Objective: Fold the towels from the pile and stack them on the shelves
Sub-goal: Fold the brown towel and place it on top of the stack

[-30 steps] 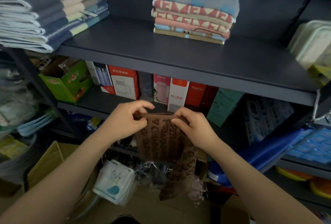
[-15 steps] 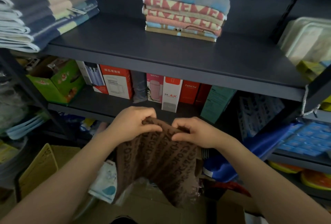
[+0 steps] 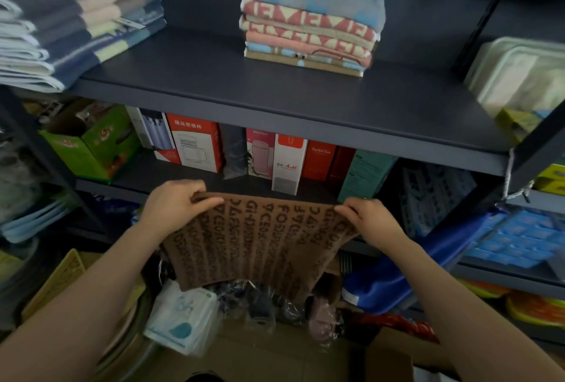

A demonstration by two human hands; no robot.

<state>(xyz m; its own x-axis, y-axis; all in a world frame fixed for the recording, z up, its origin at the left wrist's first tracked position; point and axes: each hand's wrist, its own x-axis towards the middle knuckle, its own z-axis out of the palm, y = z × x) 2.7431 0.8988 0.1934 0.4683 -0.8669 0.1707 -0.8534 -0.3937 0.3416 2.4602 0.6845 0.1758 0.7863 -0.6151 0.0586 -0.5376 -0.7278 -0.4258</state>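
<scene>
Below the shelf (image 3: 275, 97), each hand (left (image 3: 175, 206), right (image 3: 371, 218)) pinches the brown towel (image 3: 256, 241), hem hidden.

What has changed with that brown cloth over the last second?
The left hand and right hand have slid apart along the top edge of the brown lettered towel, spreading it from a bunched strip into a flat sheet. Both hands still grip it. The folded towel stack on the shelf is unchanged.

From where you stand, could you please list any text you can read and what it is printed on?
"water": pink box.
"Crystal" plus a blurred word: red box.
"精品玻璃杯": red-and-white box.
Rows of letters and digits on the brown towel: too distorted to quote.
White box label: too small.
</scene>
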